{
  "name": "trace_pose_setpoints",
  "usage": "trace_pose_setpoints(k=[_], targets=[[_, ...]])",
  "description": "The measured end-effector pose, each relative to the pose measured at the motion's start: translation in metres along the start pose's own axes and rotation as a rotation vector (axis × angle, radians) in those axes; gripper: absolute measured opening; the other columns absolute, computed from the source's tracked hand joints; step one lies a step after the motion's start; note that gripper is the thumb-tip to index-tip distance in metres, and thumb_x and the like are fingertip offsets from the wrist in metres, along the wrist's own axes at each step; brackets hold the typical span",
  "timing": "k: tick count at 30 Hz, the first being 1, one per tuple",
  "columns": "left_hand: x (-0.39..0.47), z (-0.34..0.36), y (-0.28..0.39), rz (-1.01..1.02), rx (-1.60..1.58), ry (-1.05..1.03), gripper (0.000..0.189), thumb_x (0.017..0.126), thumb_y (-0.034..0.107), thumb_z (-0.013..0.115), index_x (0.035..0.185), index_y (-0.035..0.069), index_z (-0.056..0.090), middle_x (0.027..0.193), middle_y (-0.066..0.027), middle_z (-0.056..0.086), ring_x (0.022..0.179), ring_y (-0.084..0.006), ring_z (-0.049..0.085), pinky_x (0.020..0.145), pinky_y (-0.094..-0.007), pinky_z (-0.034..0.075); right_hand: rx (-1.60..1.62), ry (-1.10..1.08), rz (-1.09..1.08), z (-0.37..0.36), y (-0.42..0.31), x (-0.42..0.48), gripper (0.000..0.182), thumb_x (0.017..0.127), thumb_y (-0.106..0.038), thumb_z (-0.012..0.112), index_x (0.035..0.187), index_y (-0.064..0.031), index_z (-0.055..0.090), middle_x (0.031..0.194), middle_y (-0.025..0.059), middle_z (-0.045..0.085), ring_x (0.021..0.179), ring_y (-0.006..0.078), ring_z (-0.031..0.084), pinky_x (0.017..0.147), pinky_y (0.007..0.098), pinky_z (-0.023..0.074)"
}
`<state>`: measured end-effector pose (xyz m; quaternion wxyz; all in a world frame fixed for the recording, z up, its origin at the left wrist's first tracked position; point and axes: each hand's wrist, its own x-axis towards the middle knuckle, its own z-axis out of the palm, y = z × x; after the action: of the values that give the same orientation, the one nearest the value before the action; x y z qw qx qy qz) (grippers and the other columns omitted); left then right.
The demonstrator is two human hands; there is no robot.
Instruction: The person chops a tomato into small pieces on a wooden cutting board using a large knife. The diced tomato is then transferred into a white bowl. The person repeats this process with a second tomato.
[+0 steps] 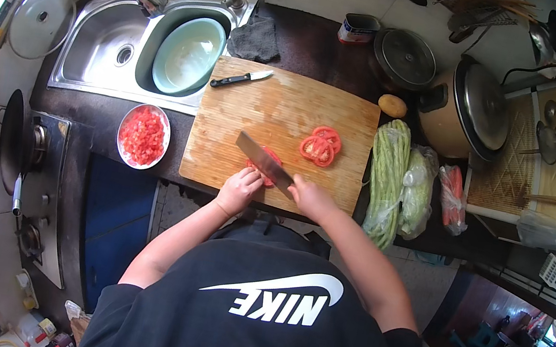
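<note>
On the wooden cutting board [233, 110], my right hand [310, 197] grips the handle end of a cleaver [264, 162]. Its broad blade lies slantwise over cut tomato [271, 156], hiding part of it. My left hand [240, 189] rests its fingertips on the tomato by the blade's near side. Tomato slices [318, 150] lie overlapped to the right. A small knife with a black handle [231, 80] is at the board's upper left. Left of the board stands a bowl of diced tomato [144, 136].
Beyond the board's right edge are a potato [392, 105], bagged long green beans [388, 176], another bagged green vegetable [417, 192] and a large pot [449, 106]. A steel double sink [101, 53] holds a pale green basin [188, 56]. The gas stove [55, 156] is at left.
</note>
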<state>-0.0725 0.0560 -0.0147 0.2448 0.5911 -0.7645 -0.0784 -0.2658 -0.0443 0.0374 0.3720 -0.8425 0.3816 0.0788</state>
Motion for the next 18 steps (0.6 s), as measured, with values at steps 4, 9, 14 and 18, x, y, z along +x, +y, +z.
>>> trace_pose_setpoints(k=[4,9,14,18], targets=[[0.002,-0.003,0.003,-0.009,-0.003,0.009,0.023,0.066,0.006,0.055,0.088,0.003,0.060,0.097,-0.0107,0.059,0.096,-0.0269,0.055,0.083,-0.0345,0.047,0.039,-0.043,-0.022,-0.006,0.003,0.004,0.027,0.090,-0.029,0.046,0.099,-0.0029,0.046,0.083,0.0251,0.060,0.079,0.0419,0.057,0.064,0.0506,0.0445],[-0.001,-0.002,0.003,-0.019,-0.002,0.019,0.024,0.065,0.006,0.055,0.089,0.003,0.059,0.097,-0.0104,0.059,0.096,-0.0268,0.055,0.083,-0.0343,0.047,-0.047,-0.022,-0.016,-0.012,-0.007,-0.003,0.022,0.089,-0.026,0.045,0.093,-0.0044,0.045,0.074,0.0210,0.061,0.071,0.0385,0.060,0.060,0.0491,0.0458],[0.000,-0.004,0.003,-0.009,0.009,0.006,0.021,0.066,0.006,0.054,0.086,0.002,0.058,0.093,-0.0105,0.058,0.091,-0.0261,0.055,0.079,-0.0340,0.048,-0.145,0.084,-0.078,-0.004,-0.019,-0.018,0.018,0.088,-0.024,0.046,0.090,-0.0062,0.045,0.061,0.0172,0.060,0.060,0.0362,0.061,0.054,0.0479,0.0466],[-0.001,-0.002,0.002,-0.005,0.044,-0.022,0.017,0.066,0.008,0.053,0.082,0.003,0.056,0.091,-0.0111,0.057,0.088,-0.0260,0.055,0.076,-0.0338,0.048,-0.161,0.095,-0.107,-0.001,-0.026,-0.021,0.016,0.089,-0.023,0.046,0.089,-0.0071,0.042,0.061,0.0182,0.059,0.059,0.0366,0.060,0.051,0.0478,0.0459]])
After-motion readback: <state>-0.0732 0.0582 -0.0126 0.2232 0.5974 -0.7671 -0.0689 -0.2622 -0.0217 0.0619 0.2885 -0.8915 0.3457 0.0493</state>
